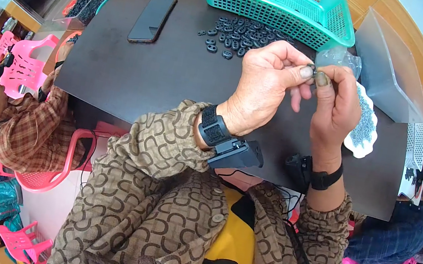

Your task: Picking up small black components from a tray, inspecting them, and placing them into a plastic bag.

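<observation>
My left hand [261,84] and my right hand [335,105] meet above the dark table [137,75]. Both pinch one small black ring-shaped part [311,69] between thumb and fingertips. Just beyond my hands lies a loose pile of several similar black rings [236,34] on the table. A white scalloped dish [365,130] holding many tiny dark pieces sits right of my right hand, partly hidden by it. Both wrists carry black strapped devices.
A teal plastic basket [278,0] stands at the far edge behind the rings. A black phone [152,18] lies at the left. A clear plastic bag [341,57] and clear sheet [385,66] sit at the right. Other people sit at left and right on pink chairs.
</observation>
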### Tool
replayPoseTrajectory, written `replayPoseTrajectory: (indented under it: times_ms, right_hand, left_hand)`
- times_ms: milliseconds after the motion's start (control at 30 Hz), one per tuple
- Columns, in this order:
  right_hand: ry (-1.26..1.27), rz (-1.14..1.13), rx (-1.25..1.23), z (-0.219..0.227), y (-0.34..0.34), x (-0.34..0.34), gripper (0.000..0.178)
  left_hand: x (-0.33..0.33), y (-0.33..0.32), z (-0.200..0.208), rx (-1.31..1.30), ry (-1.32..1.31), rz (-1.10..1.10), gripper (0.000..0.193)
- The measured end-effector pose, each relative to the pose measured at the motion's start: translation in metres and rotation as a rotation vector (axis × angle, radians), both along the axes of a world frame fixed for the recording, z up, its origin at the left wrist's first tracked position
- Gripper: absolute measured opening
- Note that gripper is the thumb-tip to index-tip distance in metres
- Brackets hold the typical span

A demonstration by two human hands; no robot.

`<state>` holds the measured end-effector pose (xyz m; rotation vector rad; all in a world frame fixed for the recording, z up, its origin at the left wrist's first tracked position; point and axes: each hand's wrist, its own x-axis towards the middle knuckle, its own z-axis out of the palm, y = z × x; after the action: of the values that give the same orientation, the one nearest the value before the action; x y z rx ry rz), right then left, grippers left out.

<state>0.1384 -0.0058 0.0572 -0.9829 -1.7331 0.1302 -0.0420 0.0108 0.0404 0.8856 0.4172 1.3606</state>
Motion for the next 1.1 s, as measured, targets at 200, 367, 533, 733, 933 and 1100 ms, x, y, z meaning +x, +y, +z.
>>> replayPoseTrajectory:
  times_ms: [200,367,533,733,933,1100]
  right_hand:
    - [0.179,0.066,-0.097,-0.005,0.007,0.007,0.004]
    - [0.237,0.076,-0.16,0.0,0.006,0.007,0.005]
    - [0.114,0.045,-0.106,0.003,0.004,0.011,0.009]
    - [0.021,0.013,-0.071,0.007,0.001,0.01,0.004]
    - [-0.1,-0.034,0.042,0.006,-0.004,0.005,0.002]
    - [-0.119,-0.03,0.118,-0.006,0.001,-0.004,0.002]
  left_hand:
    - [-0.001,0.002,0.007,-0.048,0.026,-0.048,0.014]
    - [-0.003,0.003,0.006,-0.048,0.038,-0.044,0.015]
    - [-0.001,0.003,0.007,-0.029,0.062,-0.014,0.016]
    - [0.001,0.0,0.007,-0.011,0.081,0.0,0.014]
    - [0.002,-0.005,0.002,-0.011,0.103,0.013,0.01]
    - [-0.002,-0.006,-0.004,-0.034,0.091,0.022,0.008]
